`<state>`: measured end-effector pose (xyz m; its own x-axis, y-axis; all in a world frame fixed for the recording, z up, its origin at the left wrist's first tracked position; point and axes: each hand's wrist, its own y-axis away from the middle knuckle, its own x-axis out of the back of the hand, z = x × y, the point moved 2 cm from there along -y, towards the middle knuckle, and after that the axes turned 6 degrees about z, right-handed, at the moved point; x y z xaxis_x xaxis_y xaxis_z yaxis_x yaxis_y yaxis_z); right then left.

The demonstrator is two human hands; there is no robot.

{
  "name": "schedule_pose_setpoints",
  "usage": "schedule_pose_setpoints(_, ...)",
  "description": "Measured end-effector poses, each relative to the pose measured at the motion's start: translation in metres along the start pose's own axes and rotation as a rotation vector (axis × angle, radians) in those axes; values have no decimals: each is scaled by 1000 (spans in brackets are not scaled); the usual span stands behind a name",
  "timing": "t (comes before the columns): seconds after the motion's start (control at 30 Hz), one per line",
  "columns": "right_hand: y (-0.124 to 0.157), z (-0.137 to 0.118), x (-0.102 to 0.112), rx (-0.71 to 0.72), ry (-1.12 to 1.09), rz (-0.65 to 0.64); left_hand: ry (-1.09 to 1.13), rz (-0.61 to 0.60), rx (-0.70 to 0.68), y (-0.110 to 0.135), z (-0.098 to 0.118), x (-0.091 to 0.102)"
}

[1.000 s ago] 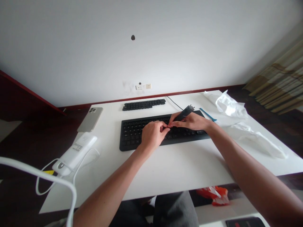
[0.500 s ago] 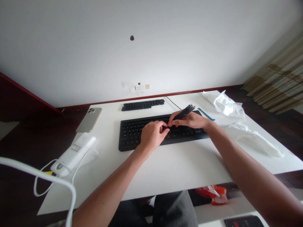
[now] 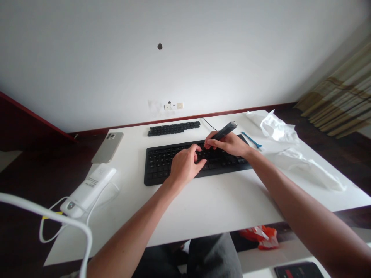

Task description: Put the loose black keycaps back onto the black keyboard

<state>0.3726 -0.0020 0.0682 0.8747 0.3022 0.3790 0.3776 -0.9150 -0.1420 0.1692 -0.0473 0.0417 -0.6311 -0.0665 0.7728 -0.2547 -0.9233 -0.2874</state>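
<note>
A black keyboard (image 3: 158, 170) lies on the white table, with keys showing on its left part; both hands cover much of its middle. My left hand (image 3: 185, 162) hovers at or rests on the middle keys, thumb and index finger apart, with nothing visible between them. Just to its right, my right hand (image 3: 227, 143) is closed around a thick dark pen-like tool (image 3: 224, 130). The tool's upper end sticks out over the hand, while its lower tip is hidden by my fingers near the keys. Behind the keyboard, loose black keycaps (image 3: 174, 128) stand in rows.
A blue pry tool (image 3: 251, 141) lies right of the keyboard, near crumpled white plastic bags (image 3: 278, 127). At left are a phone (image 3: 108, 147) and a white power bank (image 3: 88, 189) with a white cable (image 3: 84, 231) looping close by. The keyboard's cord (image 3: 209, 123) runs toward the wall.
My left thumb and index finger have parted from their pinch. My right hand, still gripping the dark tool, has drawn slightly away from the left fingers.
</note>
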Motion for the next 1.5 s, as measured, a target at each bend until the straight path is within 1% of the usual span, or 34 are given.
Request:
schedule_pose_setpoints(0.1,-2,5,3,-2,4,132,23,-16,-32,-1,-2,1)
schedule_pose_setpoints(0.2,-4,9,5,0,-2,191,39,-26,-29,-2,-4,1)
schedule_pose_setpoints(0.63,-4,11,2,12,28,197,49,-26,-35,-3,-5,0)
schedule_pose_setpoints(0.97,-4,12,4,10,70,201,57,-89,22,-6,-5,9)
schedule_pose_setpoints(1.17,-4,14,3,14,81,199,80,-87,38,-5,-5,12)
schedule_pose_setpoints(1.3,-6,16,8,20,109,237,102,-48,50,-6,-10,15)
schedule_pose_setpoints(1.5,-5,20,21,1,208,354,8,49,92,-13,-28,26)
